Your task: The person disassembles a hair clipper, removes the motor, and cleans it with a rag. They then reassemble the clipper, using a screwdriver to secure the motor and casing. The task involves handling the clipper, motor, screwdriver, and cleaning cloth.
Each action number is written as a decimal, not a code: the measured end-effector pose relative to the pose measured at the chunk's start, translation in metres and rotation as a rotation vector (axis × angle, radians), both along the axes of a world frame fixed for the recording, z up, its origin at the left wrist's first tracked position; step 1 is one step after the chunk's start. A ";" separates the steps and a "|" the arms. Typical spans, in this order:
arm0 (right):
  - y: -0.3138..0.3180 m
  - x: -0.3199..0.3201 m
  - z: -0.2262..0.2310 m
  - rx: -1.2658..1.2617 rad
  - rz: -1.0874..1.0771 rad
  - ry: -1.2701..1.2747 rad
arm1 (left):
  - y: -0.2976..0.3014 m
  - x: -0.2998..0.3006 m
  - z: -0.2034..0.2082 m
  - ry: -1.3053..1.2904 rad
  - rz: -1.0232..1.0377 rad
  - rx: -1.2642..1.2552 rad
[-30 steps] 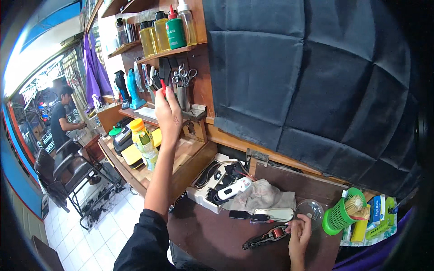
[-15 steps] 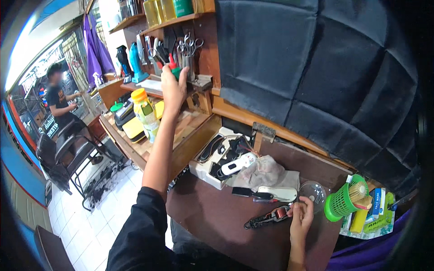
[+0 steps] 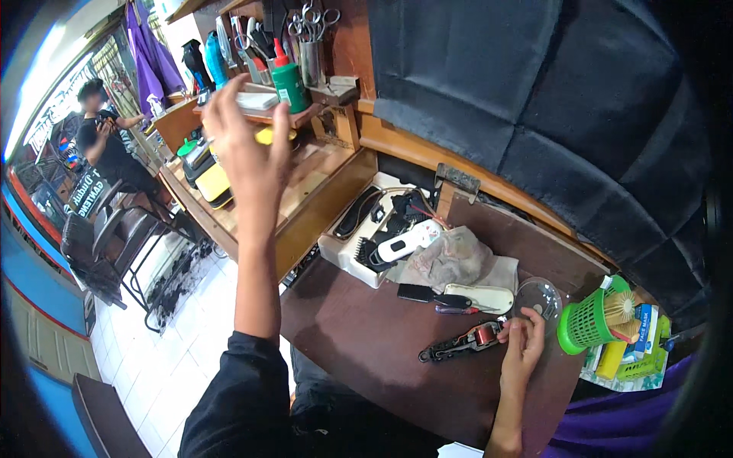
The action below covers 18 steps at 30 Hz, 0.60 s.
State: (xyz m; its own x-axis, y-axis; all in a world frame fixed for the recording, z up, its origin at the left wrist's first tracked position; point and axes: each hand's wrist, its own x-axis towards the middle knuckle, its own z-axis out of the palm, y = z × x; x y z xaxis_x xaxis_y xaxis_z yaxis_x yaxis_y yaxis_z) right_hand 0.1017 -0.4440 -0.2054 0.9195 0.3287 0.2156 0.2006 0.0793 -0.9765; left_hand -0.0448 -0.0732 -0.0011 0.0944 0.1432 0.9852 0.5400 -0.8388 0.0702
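Observation:
My left hand (image 3: 248, 141) is raised in front of the wooden ledge with its fingers spread, holding nothing. Just beyond it a green bottle (image 3: 289, 88) with a red pointed nozzle stands upright on the ledge, apart from the hand. At the right of the brown tabletop, the curled fingers of my right hand (image 3: 523, 340) close on the end of an opened hair clipper (image 3: 462, 343), whose copper coil shows. A small clear round dish (image 3: 539, 299) lies beside those fingers. Beyond the clipper are a black comb (image 3: 416, 293), a cream clipper cover (image 3: 485, 298) and a small screwdriver (image 3: 450, 310).
A white box (image 3: 353, 256) holds cords and a white clipper (image 3: 408, 243) next to a grey cloth (image 3: 450, 259). A green basket (image 3: 584, 328) with brushes stands at the right edge. Scissors (image 3: 311, 23) fill a holder on the ledge. Another person (image 3: 111, 145) stands behind a chair.
My left hand has let go of the green bottle and drawn back toward me, fingers spreading. It now covers the yellow-capped bottle. My right hand stays at the clipper.

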 end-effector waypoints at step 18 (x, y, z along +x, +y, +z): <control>0.005 -0.004 -0.004 -0.026 -0.005 0.014 | -0.047 0.007 -0.060 0.125 -0.462 -0.400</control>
State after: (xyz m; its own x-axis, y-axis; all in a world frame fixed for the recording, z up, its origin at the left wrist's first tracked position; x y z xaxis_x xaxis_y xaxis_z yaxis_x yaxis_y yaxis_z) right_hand 0.0977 -0.4390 -0.2095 0.9240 0.3298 0.1937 0.1868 0.0529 -0.9810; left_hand -0.0382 -0.1203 -0.0614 0.3459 0.4159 0.8410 0.1520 -0.9094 0.3872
